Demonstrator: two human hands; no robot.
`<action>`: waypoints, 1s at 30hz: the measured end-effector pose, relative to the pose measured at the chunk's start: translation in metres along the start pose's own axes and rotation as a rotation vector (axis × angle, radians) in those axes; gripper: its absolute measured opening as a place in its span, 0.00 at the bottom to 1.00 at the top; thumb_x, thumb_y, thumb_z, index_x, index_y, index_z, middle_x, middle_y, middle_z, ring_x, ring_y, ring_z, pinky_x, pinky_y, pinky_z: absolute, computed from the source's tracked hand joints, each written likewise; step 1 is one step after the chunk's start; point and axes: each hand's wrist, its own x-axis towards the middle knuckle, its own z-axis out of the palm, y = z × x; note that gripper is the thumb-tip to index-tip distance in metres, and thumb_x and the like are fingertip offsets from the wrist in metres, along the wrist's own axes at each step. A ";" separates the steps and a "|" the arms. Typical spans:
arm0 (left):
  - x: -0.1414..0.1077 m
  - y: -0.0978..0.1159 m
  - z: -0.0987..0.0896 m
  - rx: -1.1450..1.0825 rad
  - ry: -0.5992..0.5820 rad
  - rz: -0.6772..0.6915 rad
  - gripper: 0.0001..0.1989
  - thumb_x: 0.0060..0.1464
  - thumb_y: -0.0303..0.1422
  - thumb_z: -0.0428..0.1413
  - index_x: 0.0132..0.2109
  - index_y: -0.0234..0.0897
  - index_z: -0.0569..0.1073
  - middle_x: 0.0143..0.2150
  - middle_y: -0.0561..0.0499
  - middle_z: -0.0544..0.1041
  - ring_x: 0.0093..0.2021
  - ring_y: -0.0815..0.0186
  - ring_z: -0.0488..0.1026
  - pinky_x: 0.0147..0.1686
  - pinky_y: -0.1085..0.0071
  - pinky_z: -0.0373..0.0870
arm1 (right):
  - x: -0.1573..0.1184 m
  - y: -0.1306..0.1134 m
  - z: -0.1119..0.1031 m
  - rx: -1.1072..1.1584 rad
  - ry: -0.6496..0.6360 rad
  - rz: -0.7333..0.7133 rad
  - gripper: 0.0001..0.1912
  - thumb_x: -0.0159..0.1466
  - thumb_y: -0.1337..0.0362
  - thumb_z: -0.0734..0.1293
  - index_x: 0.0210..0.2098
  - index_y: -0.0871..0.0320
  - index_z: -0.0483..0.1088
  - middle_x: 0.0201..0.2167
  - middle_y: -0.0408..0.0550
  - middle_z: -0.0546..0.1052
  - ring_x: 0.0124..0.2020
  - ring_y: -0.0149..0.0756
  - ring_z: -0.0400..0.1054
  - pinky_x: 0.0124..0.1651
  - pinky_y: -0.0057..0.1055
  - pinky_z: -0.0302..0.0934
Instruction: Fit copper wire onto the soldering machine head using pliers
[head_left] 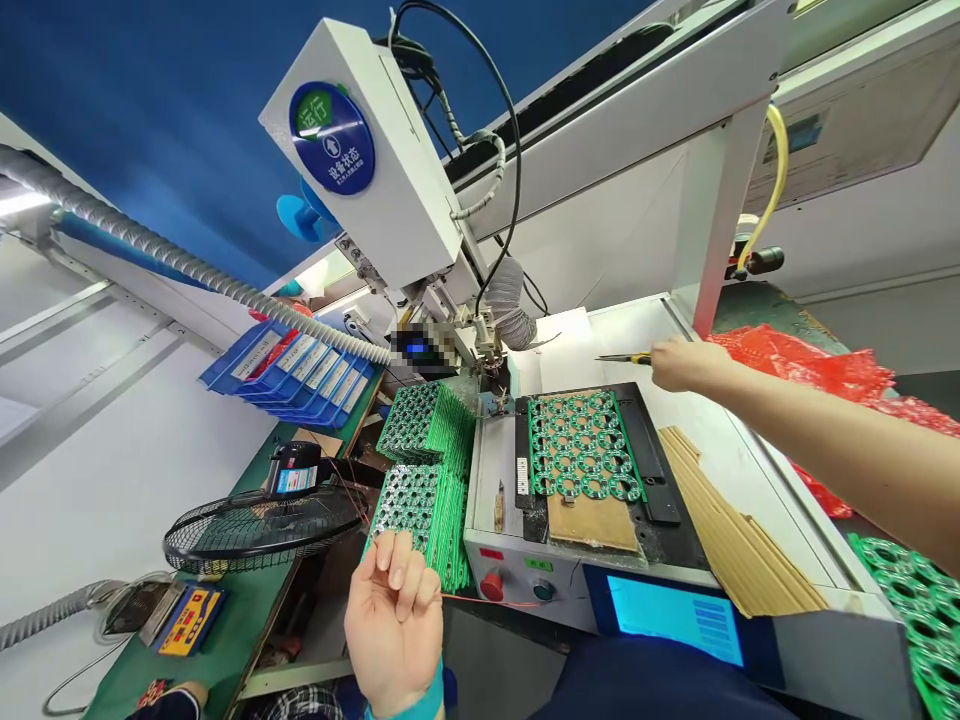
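Note:
My left hand point(395, 612) is palm up at the bottom, with a blue band at the wrist. Its fingers are loosely curled and the palm holds nothing; stacked green circuit panels point(409, 490) stand just beyond it. My right hand point(675, 366) is closed around a slim pointed tool point(624, 357) with a yellow and black handle, its tip pointing left over the white machine bed. A green circuit panel of round boards point(581, 440) lies on the black fixture point(664, 505), below and left of that hand. Brown board point(592, 522) shows under the panel.
The white machine head point(375, 150) overhangs the bed. A red button point(491, 586) and a lit screen point(667, 615) face me. Folded cardboard point(739, 530) lies right of the fixture. Red plastic point(795, 360) and more panels point(911, 610) are at right. A fan point(262, 525) stands left.

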 end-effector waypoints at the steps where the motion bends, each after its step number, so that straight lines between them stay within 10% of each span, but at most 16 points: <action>1: -0.001 0.000 0.001 -0.015 -0.020 0.014 0.11 0.54 0.26 0.48 0.25 0.37 0.57 0.18 0.59 0.57 0.15 0.76 0.41 0.14 0.78 0.49 | -0.005 0.008 0.004 -0.030 -0.017 0.014 0.07 0.56 0.75 0.60 0.34 0.70 0.68 0.42 0.73 0.67 0.45 0.56 0.65 0.41 0.44 0.55; 9: 0.001 -0.010 0.017 -0.076 -0.156 0.120 0.10 0.50 0.18 0.46 0.28 0.37 0.57 0.20 0.60 0.59 0.14 0.77 0.46 0.14 0.78 0.49 | -0.033 0.015 0.006 -0.098 -0.039 -0.047 0.24 0.60 0.55 0.64 0.46 0.71 0.67 0.49 0.74 0.65 0.50 0.60 0.61 0.46 0.45 0.56; 12: 0.006 -0.028 0.030 -0.064 -0.183 0.114 0.10 0.51 0.18 0.47 0.28 0.37 0.56 0.20 0.61 0.58 0.14 0.77 0.45 0.14 0.79 0.48 | -0.082 -0.030 -0.005 0.212 0.104 -0.429 0.24 0.63 0.54 0.59 0.51 0.67 0.65 0.49 0.64 0.69 0.49 0.48 0.64 0.51 0.40 0.56; 16: 0.012 -0.057 0.047 -0.009 -0.210 0.080 0.11 0.54 0.20 0.46 0.27 0.37 0.56 0.20 0.61 0.55 0.14 0.77 0.43 0.14 0.80 0.47 | -0.162 -0.084 -0.002 0.610 -0.289 -0.885 0.19 0.64 0.51 0.57 0.39 0.59 0.70 0.33 0.50 0.74 0.34 0.36 0.67 0.37 0.29 0.61; 20: 0.013 -0.075 0.054 0.066 -0.179 0.094 0.10 0.56 0.23 0.45 0.27 0.36 0.59 0.21 0.60 0.55 0.14 0.77 0.44 0.14 0.81 0.48 | -0.189 -0.087 0.005 0.707 -0.401 -0.836 0.21 0.66 0.57 0.51 0.21 0.59 0.58 0.17 0.42 0.62 0.20 0.27 0.52 0.25 0.25 0.50; 30: 0.006 -0.105 0.031 0.415 0.007 0.164 0.08 0.56 0.36 0.52 0.35 0.37 0.73 0.21 0.57 0.64 0.20 0.75 0.64 0.25 0.76 0.66 | -0.179 -0.030 -0.014 0.537 -0.158 -0.826 0.19 0.65 0.58 0.53 0.20 0.57 0.57 0.17 0.43 0.61 0.19 0.29 0.51 0.23 0.27 0.46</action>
